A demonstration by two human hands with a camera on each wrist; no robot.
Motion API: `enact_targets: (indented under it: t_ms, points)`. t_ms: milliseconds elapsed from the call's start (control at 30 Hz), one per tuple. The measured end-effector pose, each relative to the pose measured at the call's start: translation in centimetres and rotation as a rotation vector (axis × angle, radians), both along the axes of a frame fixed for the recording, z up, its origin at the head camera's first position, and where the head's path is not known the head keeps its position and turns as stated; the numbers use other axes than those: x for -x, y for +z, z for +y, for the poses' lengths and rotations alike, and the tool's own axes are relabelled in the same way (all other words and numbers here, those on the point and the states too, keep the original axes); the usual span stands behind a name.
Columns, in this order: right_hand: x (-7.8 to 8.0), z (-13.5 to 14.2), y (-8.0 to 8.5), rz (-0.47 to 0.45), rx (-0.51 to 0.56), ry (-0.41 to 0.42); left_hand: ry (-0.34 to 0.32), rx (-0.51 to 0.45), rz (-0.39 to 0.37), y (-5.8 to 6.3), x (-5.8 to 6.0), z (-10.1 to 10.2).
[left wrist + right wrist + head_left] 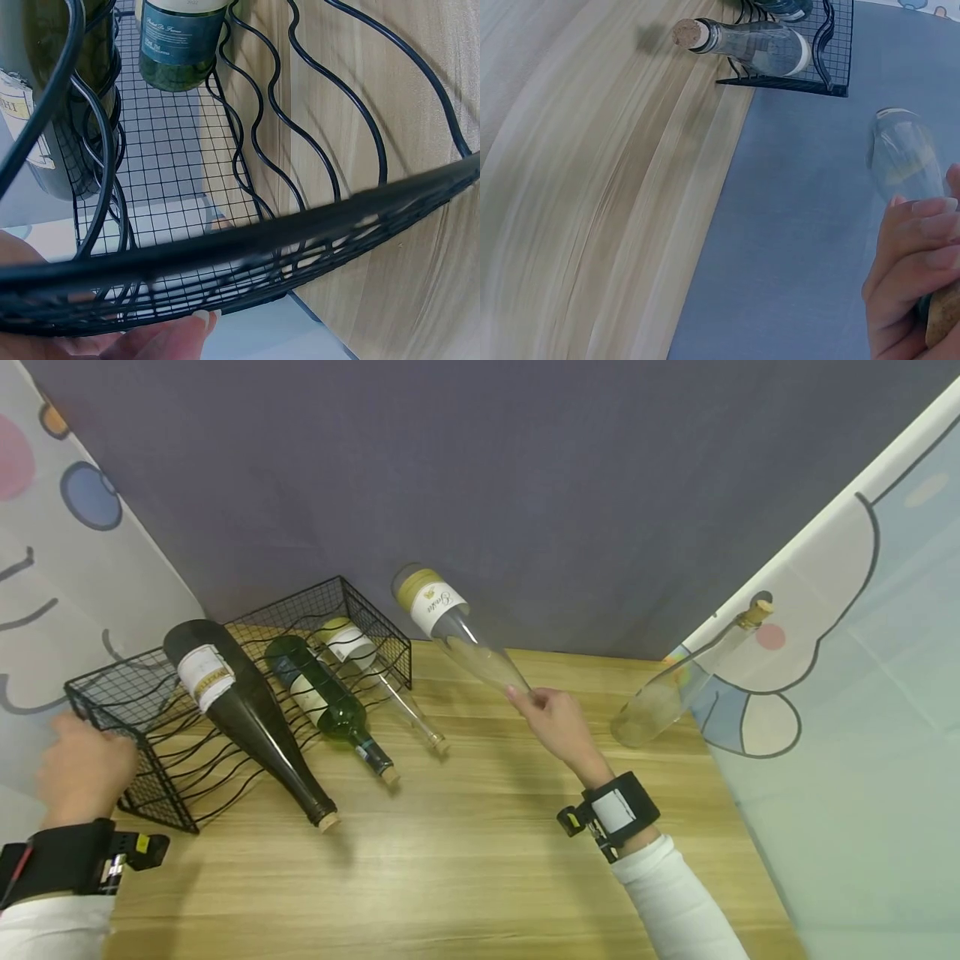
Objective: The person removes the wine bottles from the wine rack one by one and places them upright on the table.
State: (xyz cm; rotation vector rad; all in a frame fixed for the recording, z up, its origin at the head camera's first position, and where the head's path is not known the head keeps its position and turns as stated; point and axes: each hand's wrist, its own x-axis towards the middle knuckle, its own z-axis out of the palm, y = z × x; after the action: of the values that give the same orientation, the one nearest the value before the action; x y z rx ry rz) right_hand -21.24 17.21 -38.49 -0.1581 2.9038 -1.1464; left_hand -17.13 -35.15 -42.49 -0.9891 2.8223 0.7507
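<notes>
My right hand [558, 727] grips a clear wine bottle [480, 652] by its neck. The bottle is raised and tilted, its labelled base pointing up and left; in the right wrist view a cork shows below the fingers [922, 255]. At the far left, my left hand [86, 772] holds the end of a black wire bottle rack [161, 785], fingertips [187, 330] under its rim. Lying in the rack are a large dark bottle [255, 727], a green bottle [337, 710] and a clear bottle [397, 693], their corked necks sticking out toward me.
Another corked clear bottle [660, 706] stands on the wooden table [450, 868] at the right, close to the patterned side wall [840, 710]. Behind the table rises a grey back panel [525, 485]. A second patterned wall [67, 568] is on the left.
</notes>
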Motion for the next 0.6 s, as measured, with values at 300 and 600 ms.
enact_targets:
  t_ms: [300,600]
  points:
    - [-0.1,0.8,-0.4,-0.022,0.010,-0.018,-0.010,-0.002,0.020,0.0,-0.1,-0.1]
    - [-0.2,1.5,-0.6,-0.080,0.023,-0.060,-0.021,-0.015,0.016,0.1,-0.3,-0.2]
